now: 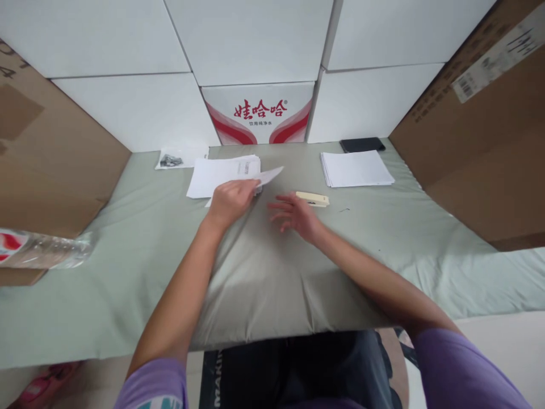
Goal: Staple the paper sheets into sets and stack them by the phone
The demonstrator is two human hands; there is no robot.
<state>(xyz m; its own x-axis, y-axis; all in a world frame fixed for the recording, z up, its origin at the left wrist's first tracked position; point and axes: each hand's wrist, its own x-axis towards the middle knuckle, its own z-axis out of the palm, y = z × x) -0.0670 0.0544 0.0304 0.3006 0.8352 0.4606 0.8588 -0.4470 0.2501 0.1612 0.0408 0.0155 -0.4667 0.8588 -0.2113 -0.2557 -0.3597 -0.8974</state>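
- Far left: brown cardboard panel (pixel 46 165) stands upright at the table edge; partial black printing at its top corner, not legible.
- Clear plastic bottle (pixel 42 250) lies on its side on the pale green cloth (pixel 140 244); red and white label, text unreadable.
- Small clear bag (pixel 172 159) with dark contents lies by the back wall, just left of the papers.
- Stack of white sheets (pixel 217 175) lies flat, left of centre; faint printed lines near its upper right corner, too small to read.
- Left hand (pixel 232 200) grips a loose sheet (pixel 269 175), fingers closed on its near edge; the sheet's far end is lifted off the cloth and points right, over the edge of the stack.
- Behind, centre: white carton (pixel 259 113) with red swooshes and red characters "娃哈哈"; smaller grey line below it, not read with certainty.
- Right hand (pixel 294 215) empty, fingers spread and relaxed, low over the cloth; whether it touches the cloth I cannot tell.
- Cream stapler (pixel 313 198) lies flat just beyond the right hand's fingertips.
- Second white sheet stack (pixel 356 168) lies right of centre, well apart from both hands.
- Black phone (pixel 361 145) lies face down behind that stack.
- Far right: large cardboard box (pixel 481 142) with a white barcode label near the top; print illegible.
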